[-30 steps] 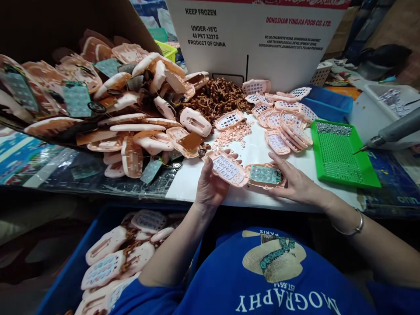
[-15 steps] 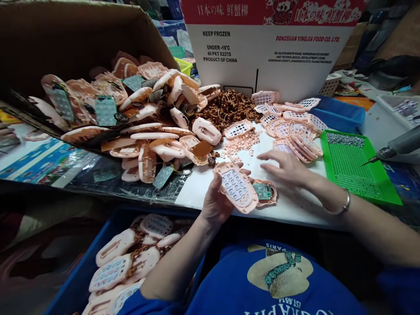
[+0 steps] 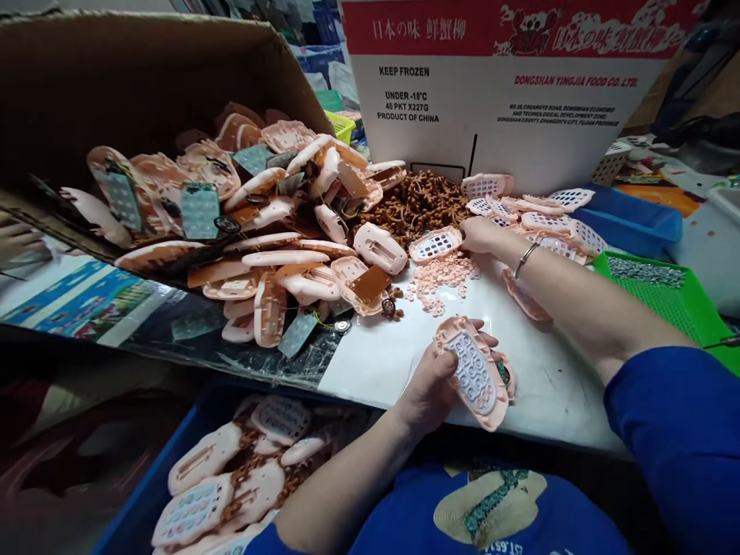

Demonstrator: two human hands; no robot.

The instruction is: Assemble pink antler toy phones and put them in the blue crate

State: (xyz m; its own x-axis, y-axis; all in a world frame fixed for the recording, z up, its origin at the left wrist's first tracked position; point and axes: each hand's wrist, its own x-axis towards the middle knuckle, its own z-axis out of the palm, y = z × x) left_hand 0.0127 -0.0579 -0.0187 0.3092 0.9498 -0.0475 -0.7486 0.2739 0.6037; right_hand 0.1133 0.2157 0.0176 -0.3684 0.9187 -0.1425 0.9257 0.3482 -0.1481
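Observation:
My left hand (image 3: 426,389) grips a pink plastic toy-phone shell (image 3: 474,374), tilted, with a pale rubber keypad lying inside it. Behind that shell a second pink shell with a circuit board (image 3: 504,373) shows only in part. My right hand (image 3: 479,233) is stretched out at the right edge of the brown parts pile (image 3: 426,199), close beside a pink shell with key holes (image 3: 435,244). Its fingers are mostly hidden, so whether they hold anything cannot be seen. Just below lie small pink pieces (image 3: 440,279) in a loose heap.
A tipped cardboard box (image 3: 173,46) spills pink shells and circuit boards on the left. More perforated shells (image 3: 549,223) lie at the right, near a blue tray (image 3: 636,223) and a green tray (image 3: 659,297). A blue bin (image 3: 156,462) of shells stands below the table.
My right hand has moved forward and left, from above the table to the brown parts. My left hand still holds the shell; the whole view has shifted.

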